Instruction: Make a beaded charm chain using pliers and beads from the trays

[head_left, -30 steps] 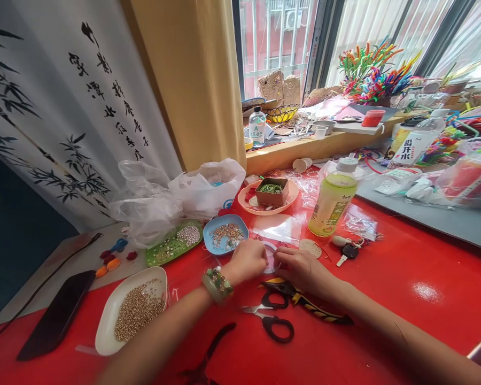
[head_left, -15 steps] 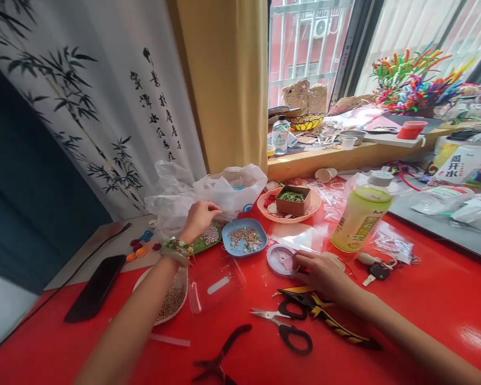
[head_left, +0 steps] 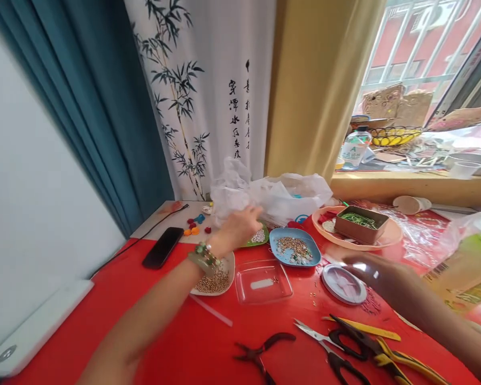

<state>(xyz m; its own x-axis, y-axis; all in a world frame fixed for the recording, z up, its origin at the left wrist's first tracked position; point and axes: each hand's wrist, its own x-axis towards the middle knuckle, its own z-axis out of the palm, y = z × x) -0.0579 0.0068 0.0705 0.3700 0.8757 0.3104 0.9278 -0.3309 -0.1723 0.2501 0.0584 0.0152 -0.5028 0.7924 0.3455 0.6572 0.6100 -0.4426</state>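
Note:
My left hand (head_left: 240,227), a bracelet (head_left: 205,256) on its wrist, is over the green dish (head_left: 260,238) of pale beads, in front of a white plastic bag (head_left: 292,195). Its fingers are drawn together; whatever they hold is too small to make out. My right hand (head_left: 363,267) is smeared by motion behind the round white spool (head_left: 343,284), fingers unclear. Between the hands sits a blue dish (head_left: 296,231) of gold, white and green beads. Below my left wrist, a white dish (head_left: 233,270) holds gold beads. A clear plastic tray (head_left: 242,299) lies beside it.
Scissors (head_left: 316,332), small black pliers (head_left: 278,338) and yellow-black pliers (head_left: 411,361) lie at the front. A phone (head_left: 163,247) is at left. Behind my right hand, a pink plate (head_left: 395,240) bears a brown box (head_left: 356,235). A drink bottle (head_left: 463,272) stands at right.
The view has turned left, so the table things sit further right. My right hand has shifted from the spool's right side to behind it. My left hand stays over the green dish.

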